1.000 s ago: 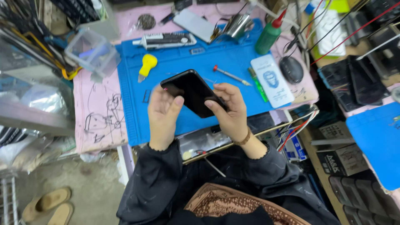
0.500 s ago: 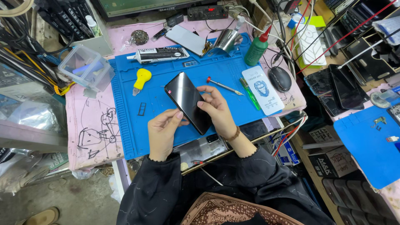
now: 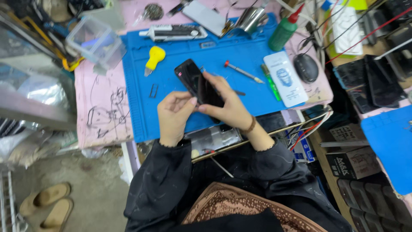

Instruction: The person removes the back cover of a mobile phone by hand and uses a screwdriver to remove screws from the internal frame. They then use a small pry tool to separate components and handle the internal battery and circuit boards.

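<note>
A black smartphone (image 3: pixel 194 80) is held tilted above the blue work mat (image 3: pixel 171 51). My right hand (image 3: pixel 226 107) grips its lower end from the right side, fingers wrapped over the screen. My left hand (image 3: pixel 173 116) meets it from the left, thumb and fingertips touching the phone's lower left edge. Both black sleeves reach up from the bottom of the view.
On the mat lie a yellow-handled tool (image 3: pixel 153 58), a red-tipped screwdriver (image 3: pixel 242 72), a green pen (image 3: pixel 270 81) and a white flat pack (image 3: pixel 285 78). A green bottle (image 3: pixel 283 31), a clear plastic box (image 3: pixel 95 39) and a black mouse (image 3: pixel 305 68) stand around it. Sandals (image 3: pixel 46 202) lie on the floor.
The phone has turned from lying flat between both hands to a steep tilt. My left hand has shifted from under it to its lower left edge.
</note>
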